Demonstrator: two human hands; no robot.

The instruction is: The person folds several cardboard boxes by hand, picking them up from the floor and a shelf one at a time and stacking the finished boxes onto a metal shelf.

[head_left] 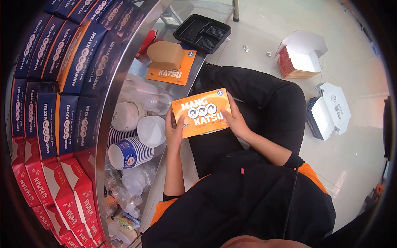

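An orange box [200, 112] with "MANG KATSU" printed on its lid is held above my lap. My left hand [175, 127] grips its left edge, thumb on the top face and the other fingers hidden at the side. On the opposite edge, my right hand [235, 117] holds the same box, its thumb also on the lid. The lid faces up and looks closed. Beyond it, on the shelf, a small brown box [166, 56] rests on another orange Katsu box [178, 75]. A black compartment tray [202, 34] lies at the shelf's corner.
Blue boxes [47, 120] and red boxes [62, 198] are stacked at the left behind a metal edge. The shelf holds paper cups [131, 153] and plastic lids [151, 131]. Nested open cartons [304, 58] and dark-sided white cartons [321, 118] stand on the floor at the right.
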